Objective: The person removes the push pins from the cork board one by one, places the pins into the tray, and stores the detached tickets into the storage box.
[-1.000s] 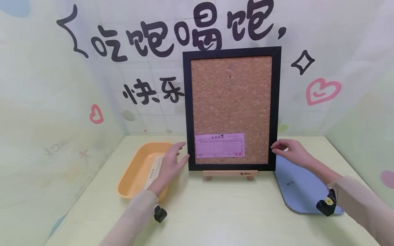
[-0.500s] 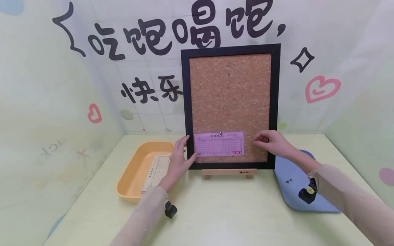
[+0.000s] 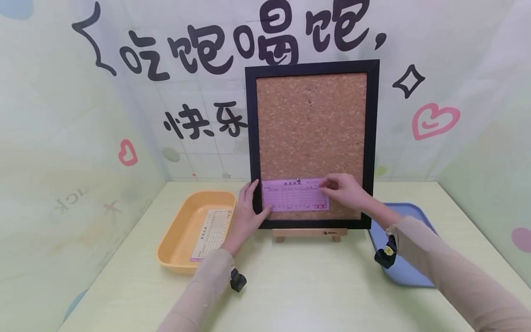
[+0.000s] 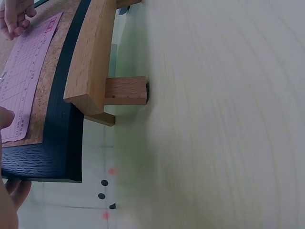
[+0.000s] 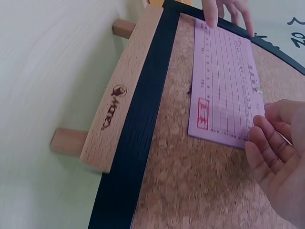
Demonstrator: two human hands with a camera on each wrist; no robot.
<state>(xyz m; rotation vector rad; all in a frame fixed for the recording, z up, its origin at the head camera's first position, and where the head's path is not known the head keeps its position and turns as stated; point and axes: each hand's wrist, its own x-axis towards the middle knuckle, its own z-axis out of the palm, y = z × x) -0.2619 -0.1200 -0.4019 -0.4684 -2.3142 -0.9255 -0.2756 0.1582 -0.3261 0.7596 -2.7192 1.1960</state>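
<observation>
Near edge of the worktop [image 3: 298,286]: bare, crossed only by two sleeved forearms. Left side: orange tray [image 3: 182,230] holding a printed slip [image 3: 211,233], apparently parked as stock within reach. Right side: blue tray [image 3: 408,258], partly under the right arm. Centre, toward the far edge: wooden easel [image 3: 310,234] propping a black-framed cork board [image 3: 311,129] nearly upright, so its face meets the person. Pink form [image 3: 295,195] lies flat on the cork's lower part, a pin [image 3: 297,180] at its top edge. Left hand [image 3: 247,210]: grip loosely open, fingers resting on the frame's lower left corner, thumb tip by the form's left end, seemingly steadying the board. Right hand [image 3: 342,190]: grip partly curled, fingertips [image 5: 259,143] at the form's upper right corner; whether they pinch it cannot be told.
</observation>
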